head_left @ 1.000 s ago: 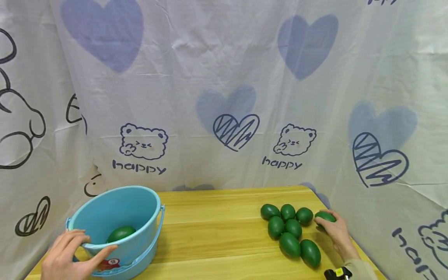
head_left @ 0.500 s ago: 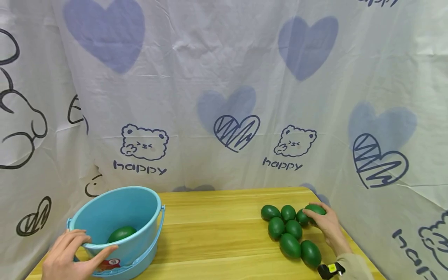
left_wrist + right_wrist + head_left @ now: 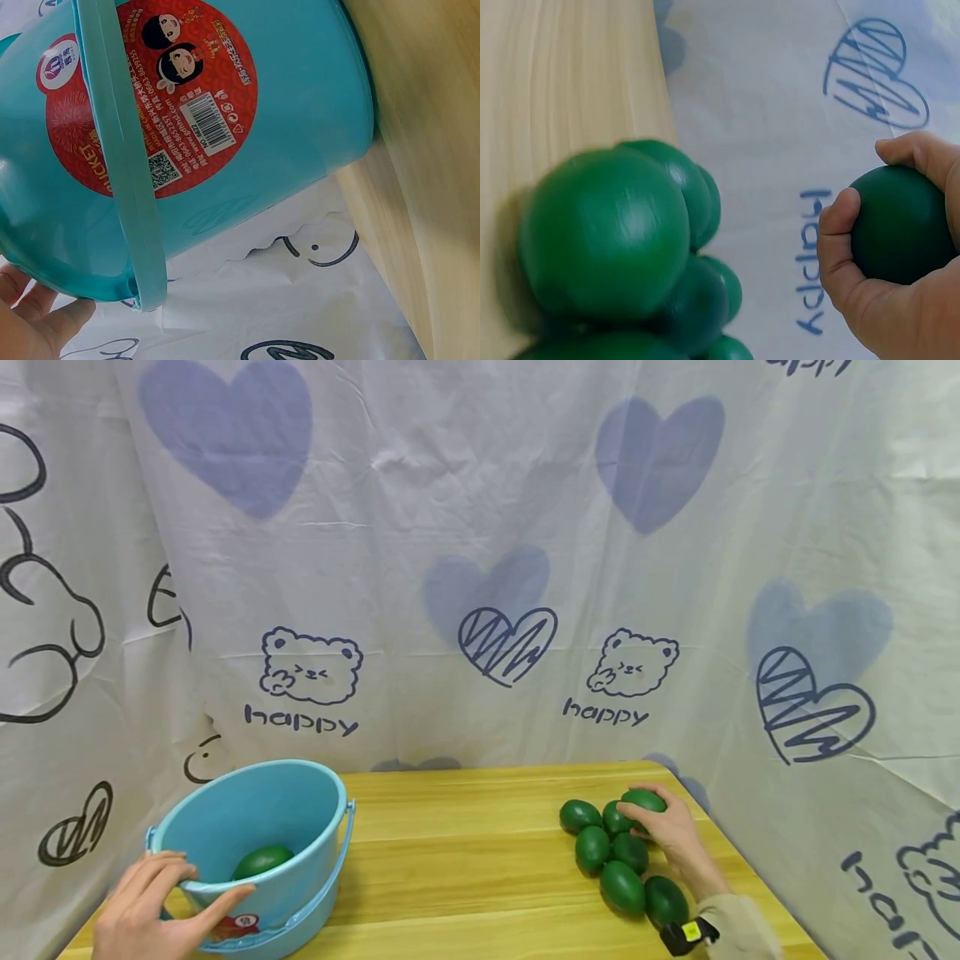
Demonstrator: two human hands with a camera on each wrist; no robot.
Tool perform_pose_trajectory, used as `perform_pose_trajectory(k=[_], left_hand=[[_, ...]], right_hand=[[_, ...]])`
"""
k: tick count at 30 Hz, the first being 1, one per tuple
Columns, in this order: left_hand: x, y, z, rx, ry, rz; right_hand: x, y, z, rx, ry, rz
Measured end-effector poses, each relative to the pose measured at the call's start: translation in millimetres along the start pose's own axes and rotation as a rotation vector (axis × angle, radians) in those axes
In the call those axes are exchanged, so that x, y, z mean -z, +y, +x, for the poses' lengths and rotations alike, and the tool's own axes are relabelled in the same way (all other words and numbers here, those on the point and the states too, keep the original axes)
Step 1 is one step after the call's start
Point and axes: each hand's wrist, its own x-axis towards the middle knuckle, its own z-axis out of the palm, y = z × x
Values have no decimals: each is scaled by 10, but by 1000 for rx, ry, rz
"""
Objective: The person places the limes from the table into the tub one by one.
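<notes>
My right hand [image 3: 672, 833] curls round one green egg-shaped toy [image 3: 643, 801], thumb and fingers clenched on it, above the cluster of green eggs [image 3: 618, 862] lying at 4 o'clock on the wooden table [image 3: 480, 860]. My left hand [image 3: 153, 906] grips the near rim of the blue plastic bucket [image 3: 255, 814] at 8 o'clock, thumb outside, fingers over the edge; one more green egg [image 3: 261, 862] lies inside. The bucket's red sticker [image 3: 157, 97] shows two cartoon figures, a barcode, a QR code and "BUCKET". The curtain [image 3: 480, 568] behind reads "happy" under its bears.
</notes>
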Motion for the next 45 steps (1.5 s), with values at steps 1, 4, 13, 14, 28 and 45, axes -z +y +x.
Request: perform_pose_trajectory(k=[1,4,13,14,28,45], left_hand=[[-1,1,0,2,4,1],[9,5,1,11,-5,6],[-14,-5,-31,15,18,-7],[-18,-7,-34,15,21,-7],[-23,-33,-3,-46,23,-55],[9,-31,11,-43,-17,-20]], right_hand=[[-34,-11,-2,-1,-10,3],[-142,-52,-8,12,-29,4],[-409,-214,-10,39,-79,-9],[-433,-232,-17,40,-82,-10],[-767,-350,-96,58,-124,21],[-1121,-630,-100,145,-220,74]])
